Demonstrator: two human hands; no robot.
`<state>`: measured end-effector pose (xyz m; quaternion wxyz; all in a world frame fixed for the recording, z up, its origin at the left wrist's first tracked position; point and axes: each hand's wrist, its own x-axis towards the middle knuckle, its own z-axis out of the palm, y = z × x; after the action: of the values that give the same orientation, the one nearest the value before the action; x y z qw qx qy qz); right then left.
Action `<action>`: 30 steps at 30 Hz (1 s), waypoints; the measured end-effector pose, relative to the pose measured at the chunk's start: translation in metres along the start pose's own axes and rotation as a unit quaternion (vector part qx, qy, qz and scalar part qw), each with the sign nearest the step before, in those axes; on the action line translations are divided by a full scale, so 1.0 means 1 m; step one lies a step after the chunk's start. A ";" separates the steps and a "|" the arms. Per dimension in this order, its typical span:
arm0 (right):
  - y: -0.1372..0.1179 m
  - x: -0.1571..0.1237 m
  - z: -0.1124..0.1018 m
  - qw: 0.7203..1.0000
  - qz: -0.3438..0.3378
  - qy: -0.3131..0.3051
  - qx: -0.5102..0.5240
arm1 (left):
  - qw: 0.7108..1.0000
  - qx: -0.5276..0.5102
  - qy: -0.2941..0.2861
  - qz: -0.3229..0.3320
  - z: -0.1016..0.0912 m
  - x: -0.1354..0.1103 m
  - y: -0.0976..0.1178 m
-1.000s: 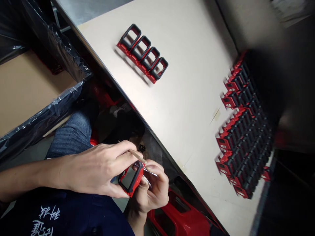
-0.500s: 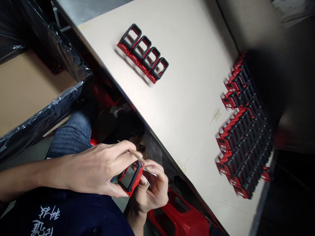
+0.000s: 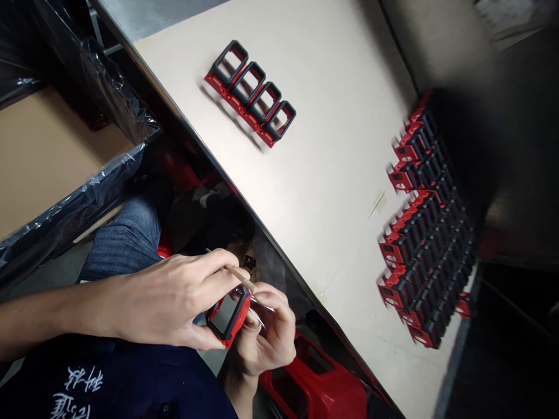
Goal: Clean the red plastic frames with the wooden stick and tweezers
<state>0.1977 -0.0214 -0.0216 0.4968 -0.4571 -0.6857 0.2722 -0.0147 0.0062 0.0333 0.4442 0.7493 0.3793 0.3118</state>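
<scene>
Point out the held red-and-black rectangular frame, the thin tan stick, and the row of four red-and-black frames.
Held red-and-black rectangular frame [image 3: 240,321]: head view, red side.
Thin tan stick [image 3: 241,278]: head view, visible middle.
Row of four red-and-black frames [image 3: 240,109]: head view, red base.

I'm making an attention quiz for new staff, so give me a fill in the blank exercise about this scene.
The left hand grips a frame coloured black and ____.
A shiny metal tool is held in the ____.
On the pale table, the short row nearest the top of the picture has ____ frames.
The dark shirt bears writing coloured ____.

Missing words: red; right hand; four; white.
</scene>
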 end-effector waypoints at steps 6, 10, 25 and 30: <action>0.001 -0.001 0.000 1.000 0.002 0.006 -0.005 | 1.000 0.003 0.003 0.005 0.003 -0.001 -0.003; 0.002 -0.003 0.000 1.000 -0.003 0.008 -0.015 | 1.000 0.009 0.008 0.007 0.003 -0.001 -0.005; 0.000 -0.003 0.001 1.000 0.004 0.017 -0.018 | 1.000 0.006 0.012 0.005 0.004 0.000 -0.005; 0.000 0.002 0.008 0.999 0.015 0.046 -0.001 | 1.000 -0.012 0.008 0.003 0.003 -0.001 -0.004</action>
<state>0.1904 -0.0186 -0.0234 0.5230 -0.4799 -0.6555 0.2579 -0.0136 0.0055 0.0286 0.4495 0.7424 0.3768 0.3238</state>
